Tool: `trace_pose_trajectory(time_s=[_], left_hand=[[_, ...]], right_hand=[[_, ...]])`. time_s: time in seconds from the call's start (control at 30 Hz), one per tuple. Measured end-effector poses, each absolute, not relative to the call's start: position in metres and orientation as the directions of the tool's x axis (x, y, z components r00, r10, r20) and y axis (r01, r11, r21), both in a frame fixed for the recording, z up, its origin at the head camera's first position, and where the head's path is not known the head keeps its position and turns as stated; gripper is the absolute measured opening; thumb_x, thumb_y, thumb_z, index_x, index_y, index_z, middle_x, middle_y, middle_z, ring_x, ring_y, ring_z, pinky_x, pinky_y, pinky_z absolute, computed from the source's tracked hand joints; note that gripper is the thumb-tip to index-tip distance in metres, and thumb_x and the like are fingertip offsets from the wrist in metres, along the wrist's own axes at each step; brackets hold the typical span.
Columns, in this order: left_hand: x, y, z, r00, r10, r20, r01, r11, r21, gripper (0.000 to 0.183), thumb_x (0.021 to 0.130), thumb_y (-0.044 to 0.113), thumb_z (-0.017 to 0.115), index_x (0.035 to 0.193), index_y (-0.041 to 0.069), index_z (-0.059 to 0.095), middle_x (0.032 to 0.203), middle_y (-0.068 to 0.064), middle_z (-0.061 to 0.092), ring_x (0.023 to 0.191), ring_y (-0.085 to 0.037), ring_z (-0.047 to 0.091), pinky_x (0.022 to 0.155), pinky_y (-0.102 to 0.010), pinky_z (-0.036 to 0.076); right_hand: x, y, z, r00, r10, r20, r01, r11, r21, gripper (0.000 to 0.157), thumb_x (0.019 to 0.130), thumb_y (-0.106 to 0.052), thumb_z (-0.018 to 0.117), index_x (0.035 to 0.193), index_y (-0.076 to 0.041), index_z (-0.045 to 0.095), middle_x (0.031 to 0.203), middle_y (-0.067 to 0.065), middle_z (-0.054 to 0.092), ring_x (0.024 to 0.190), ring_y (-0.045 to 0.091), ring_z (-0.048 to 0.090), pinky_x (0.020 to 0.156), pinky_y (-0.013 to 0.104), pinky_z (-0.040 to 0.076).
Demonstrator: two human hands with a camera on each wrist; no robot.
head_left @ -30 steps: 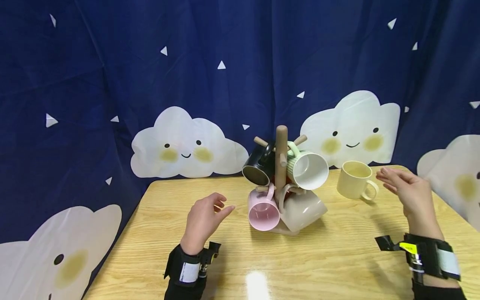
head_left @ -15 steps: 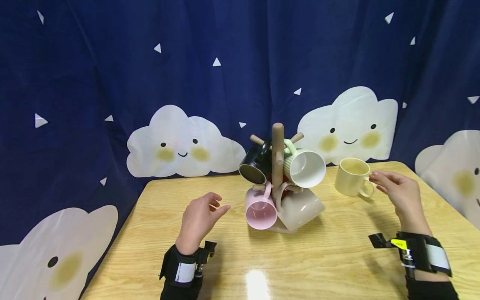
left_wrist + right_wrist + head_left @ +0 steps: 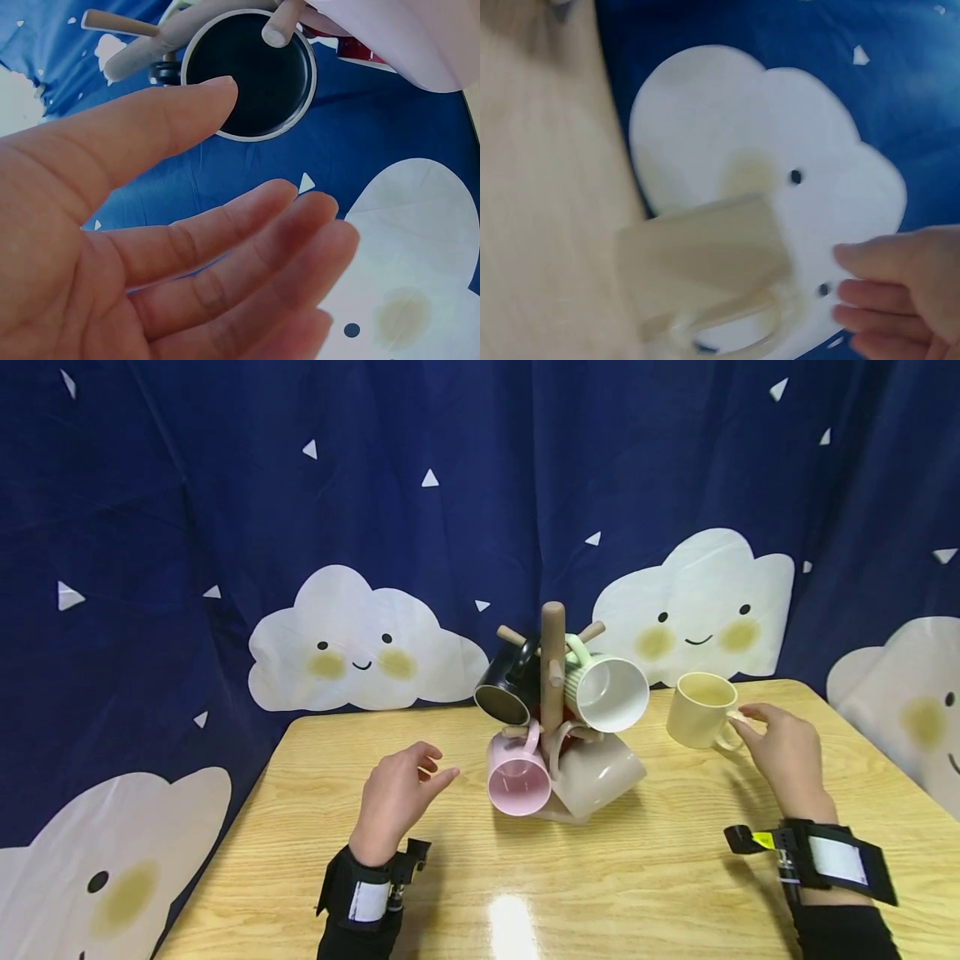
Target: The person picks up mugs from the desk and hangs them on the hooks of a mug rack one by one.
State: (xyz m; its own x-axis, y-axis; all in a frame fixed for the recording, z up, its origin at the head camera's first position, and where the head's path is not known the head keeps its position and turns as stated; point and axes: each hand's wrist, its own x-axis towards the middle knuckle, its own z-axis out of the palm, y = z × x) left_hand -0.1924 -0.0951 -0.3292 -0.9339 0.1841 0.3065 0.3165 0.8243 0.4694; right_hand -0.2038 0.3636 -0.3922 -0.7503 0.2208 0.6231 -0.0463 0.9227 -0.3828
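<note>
A pale yellow mug stands upright at the back right of the table, its handle towards my right hand. In the head view the thumb and fingertips overlap that handle; in the right wrist view a gap shows between the fingers and the mug, and they hold nothing. My left hand hovers over the table, fingers loosely bent and thumb apart, left of a pink mug. That mug hangs on a wooden mug tree with a black mug, a green-ribbed mug and a beige mug.
The wooden table runs back to a dark blue curtain with smiling clouds. Something red shows partly behind the mug tree in the left wrist view. Bare pegs stick out near its top.
My right hand has moved left and in to the yellow mug's handle, thumb now nearer the mug. The left hand stays almost in place, and the head view has shifted slightly.
</note>
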Motion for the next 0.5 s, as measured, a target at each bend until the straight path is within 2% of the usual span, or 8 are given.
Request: trace_pose_trajectory(time_s=[0.1,0.23,0.5], left_hand=[[-0.192,-0.094,-0.329,-0.935,0.183,0.305,0.314,0.826,0.468,0.037,0.076,0.037,0.065,0.096,0.006,0.064,0.083,-0.006,0.067,0.07,-0.015,0.059,0.06,-0.034,0.049],[-0.193,-0.093,-0.329,-0.936,0.183,0.302,0.311,0.829,0.464,0.036,0.076,0.037,0.065,0.096,0.006,0.064,0.082,-0.006,0.067,0.07,-0.015,0.059,0.059,-0.034,0.048],[-0.193,-0.091,-0.331,-0.931,0.189,0.313,0.32,0.833,0.452,0.035,0.075,0.036,0.066,0.094,0.007,0.064,0.079,-0.006,0.066,0.068,-0.015,0.058,0.058,-0.033,0.048]], right_hand=[[-0.209,0.369,-0.406,-0.74,0.271,0.615,-0.025,0.904,-0.428,0.034,0.078,-0.014,0.063,0.102,0.01,0.059,0.095,0.033,0.06,0.084,0.047,0.054,0.071,0.056,0.041],[-0.216,0.378,-0.428,-0.763,0.324,0.559,-0.004,0.862,-0.507,0.037,0.081,-0.015,0.061,0.105,0.012,0.057,0.096,0.034,0.059,0.086,0.047,0.054,0.074,0.056,0.041],[-0.224,0.378,-0.444,-0.748,0.459,0.48,0.073,0.775,-0.627,0.033,0.087,-0.013,0.053,0.106,0.013,0.056,0.094,0.033,0.061,0.083,0.041,0.057,0.073,0.051,0.043]])
